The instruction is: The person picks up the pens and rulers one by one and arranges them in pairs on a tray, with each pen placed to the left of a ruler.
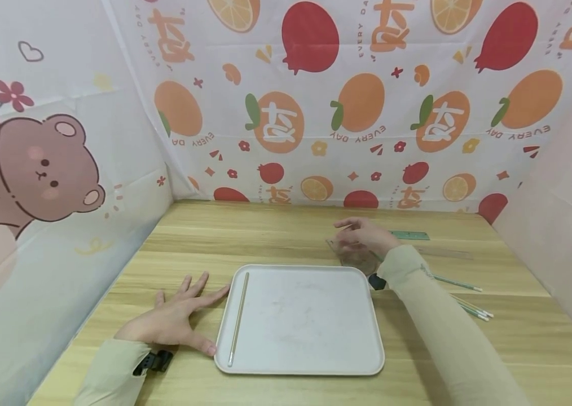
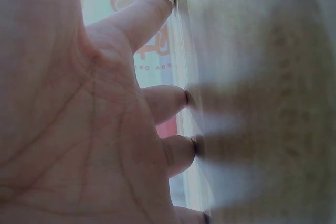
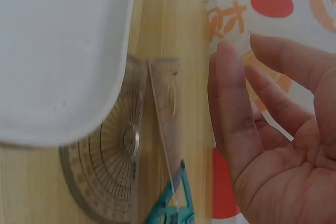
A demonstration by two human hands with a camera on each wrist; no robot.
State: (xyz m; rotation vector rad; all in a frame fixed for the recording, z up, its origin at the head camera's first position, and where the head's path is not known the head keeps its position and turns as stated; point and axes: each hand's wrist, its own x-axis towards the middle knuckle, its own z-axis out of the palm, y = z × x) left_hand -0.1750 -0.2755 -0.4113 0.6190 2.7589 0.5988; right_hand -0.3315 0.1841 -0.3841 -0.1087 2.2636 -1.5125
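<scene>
My left hand lies with spread fingers on the table at the left of a white tray; thumb and index fingertips are right at its rim. In the left wrist view the palm faces the camera and holds nothing. A gold pencil lies along the tray's left side. Beyond the tray's far right corner, my right hand hovers with loosely bent fingers and nothing between them. Below it are a clear protractor, a narrow clear measuring piece and a teal plastic piece, shown in the right wrist view.
A green ruler lies behind the right wrist. Several pencils lie to the right of the right forearm, with a single green pencil above them. A fruit-print cloth hangs along the table's back edge.
</scene>
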